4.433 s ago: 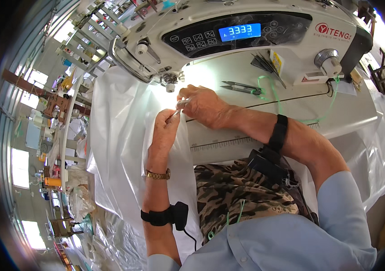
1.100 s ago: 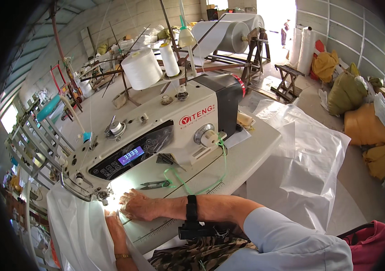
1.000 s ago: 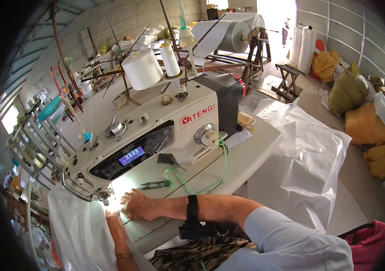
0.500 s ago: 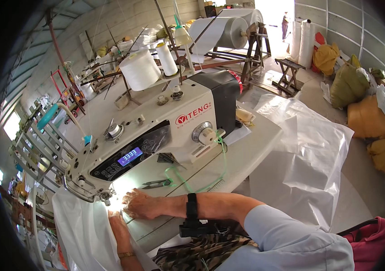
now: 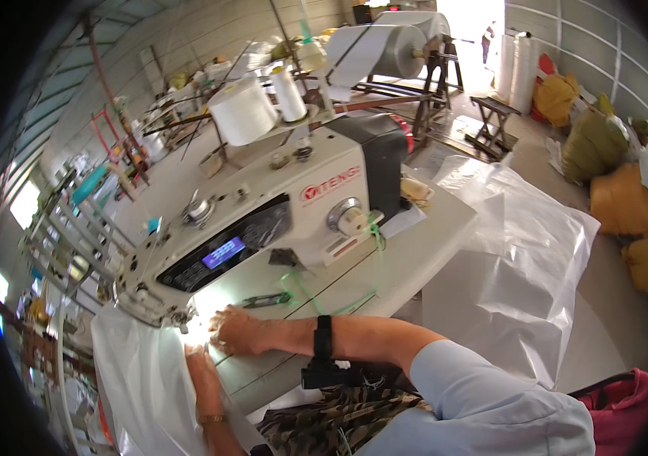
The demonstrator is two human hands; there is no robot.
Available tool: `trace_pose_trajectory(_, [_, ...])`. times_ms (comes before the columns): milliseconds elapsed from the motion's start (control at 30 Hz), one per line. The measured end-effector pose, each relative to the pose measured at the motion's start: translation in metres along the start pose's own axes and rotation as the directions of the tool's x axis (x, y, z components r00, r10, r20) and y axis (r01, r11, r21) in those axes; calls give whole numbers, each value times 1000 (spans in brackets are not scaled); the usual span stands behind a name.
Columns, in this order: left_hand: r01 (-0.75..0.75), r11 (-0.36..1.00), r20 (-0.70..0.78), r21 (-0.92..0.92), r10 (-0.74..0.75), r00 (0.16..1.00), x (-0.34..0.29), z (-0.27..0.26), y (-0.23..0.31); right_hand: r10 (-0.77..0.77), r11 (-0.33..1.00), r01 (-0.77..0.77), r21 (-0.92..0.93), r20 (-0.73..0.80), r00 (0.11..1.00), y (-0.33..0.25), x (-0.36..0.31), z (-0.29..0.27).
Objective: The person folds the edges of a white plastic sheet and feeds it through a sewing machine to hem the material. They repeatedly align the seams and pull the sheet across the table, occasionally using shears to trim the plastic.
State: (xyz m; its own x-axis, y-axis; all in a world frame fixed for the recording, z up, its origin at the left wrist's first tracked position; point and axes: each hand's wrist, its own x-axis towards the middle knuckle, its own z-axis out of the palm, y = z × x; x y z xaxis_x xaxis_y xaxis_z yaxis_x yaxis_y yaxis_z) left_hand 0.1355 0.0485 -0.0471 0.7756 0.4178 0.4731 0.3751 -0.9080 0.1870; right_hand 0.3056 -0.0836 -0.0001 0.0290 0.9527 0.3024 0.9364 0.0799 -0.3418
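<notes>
Head: sheet (image 5: 138, 380) lengthwise toward wearer (image 5: 483, 403)

The right hand (image 5: 236, 332) is blurred — grip unclear.

"What is the white sheet (image 5: 138, 380) at the smooth table (image 5: 426, 237)'s left edge?"
"Plastic, with a soft sheen; the creased sheet (image 5: 502, 262) past the right edge is glossier."
"And the sewing machine (image 5: 324, 163)?"
"Smooth painted casing, lightly glossy, with a glossy black panel (image 5: 267, 223)."
"And those snips (image 5: 266, 301)?"
"Probably metal, but blur hides their finish."
</notes>
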Motion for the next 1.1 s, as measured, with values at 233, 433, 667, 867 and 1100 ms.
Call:
trace_pose_trajectory(233, [-364,912,225,186,322,920,-24,-113,130,-103,995,102,-14,-151,983,24,-19,-6])
trace_pose_trajectory(433, [-281,949,-1,-141,283,959,-38,-214,107,-48,999,48,-2,-141,989,17,-10,-8])
trace_pose_trajectory(667, [136,917,-326,375,-7,945,-58,-228,-110,-222,955,271,118,-319,921,24,-11,8])
trace_pose_trajectory(867, [553,823,-221,-129,-567,793,-62,-155,-104,-120,992,123,12,-128,984,27,-17,-13])
trace_pose_trajectory(1100, [498,865,-416,-69,-479,773,-82,-101,-116,-38,998,38,44,11,999,28,-20,-13])
